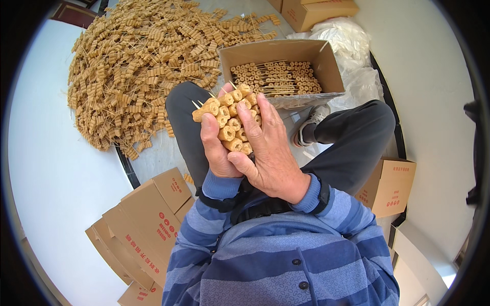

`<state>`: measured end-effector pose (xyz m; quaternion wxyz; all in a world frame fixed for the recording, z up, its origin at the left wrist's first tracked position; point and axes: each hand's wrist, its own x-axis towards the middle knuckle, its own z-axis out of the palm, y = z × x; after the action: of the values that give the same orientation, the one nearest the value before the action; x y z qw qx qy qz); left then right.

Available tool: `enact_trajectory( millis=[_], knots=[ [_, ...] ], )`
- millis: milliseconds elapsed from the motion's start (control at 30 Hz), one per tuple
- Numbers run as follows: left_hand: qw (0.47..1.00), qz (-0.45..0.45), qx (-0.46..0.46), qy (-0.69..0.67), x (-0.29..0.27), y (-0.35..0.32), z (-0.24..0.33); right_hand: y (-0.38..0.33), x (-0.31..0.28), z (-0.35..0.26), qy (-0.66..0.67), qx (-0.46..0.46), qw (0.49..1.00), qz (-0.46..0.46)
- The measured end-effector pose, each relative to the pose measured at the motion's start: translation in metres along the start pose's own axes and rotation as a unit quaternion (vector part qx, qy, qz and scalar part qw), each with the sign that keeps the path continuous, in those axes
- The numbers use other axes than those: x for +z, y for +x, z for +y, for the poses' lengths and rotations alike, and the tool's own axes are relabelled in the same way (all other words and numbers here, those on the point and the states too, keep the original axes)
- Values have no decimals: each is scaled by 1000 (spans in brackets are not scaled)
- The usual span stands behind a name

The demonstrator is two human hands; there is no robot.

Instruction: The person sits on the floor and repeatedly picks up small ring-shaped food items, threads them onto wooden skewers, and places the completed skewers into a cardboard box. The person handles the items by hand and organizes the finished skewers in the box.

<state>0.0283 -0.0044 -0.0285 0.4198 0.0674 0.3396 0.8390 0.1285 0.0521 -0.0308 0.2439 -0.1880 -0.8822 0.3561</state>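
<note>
Between my two hands, over my lap, is a bundle of skewered tan hollow rolls (234, 124), with several pointed stick ends poking out at the upper left. My left hand (217, 148) cups the bundle from the left and below, its thumb up along the side. Across the bundle's right side lies my right hand (273, 153), fingers pressed on the rolls. Just beyond, an open cardboard box (332, 66) holds rows of the same skewers (278, 76), laid neatly with roll ends facing up.
A large heap of skewers (138, 66) covers the floor at the far left. Flattened cartons (143, 229) lean at the near left. Another carton (393, 186) stands at right. Clear plastic bags (352, 56) lie beside the open box, with more cartons (316, 13) behind.
</note>
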Motion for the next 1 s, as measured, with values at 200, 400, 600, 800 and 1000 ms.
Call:
enact_trajectory(
  millis=[200,400,600,800,1000],
  knots=[
    [999,-23,25,27,7,-4,4,4,-7,-6,46,5,999,11],
    [994,-49,37,92,6,0,4,11,-10,-3,79,21,996,30],
    [990,-111,-51,72,-10,-3,3,3,-8,8,88,16,995,47],
    [976,-111,-101,155,-15,4,2,0,-10,20,122,33,991,49],
    [966,-92,-107,218,-12,15,0,-1,-17,30,180,54,982,33]
  ],
)
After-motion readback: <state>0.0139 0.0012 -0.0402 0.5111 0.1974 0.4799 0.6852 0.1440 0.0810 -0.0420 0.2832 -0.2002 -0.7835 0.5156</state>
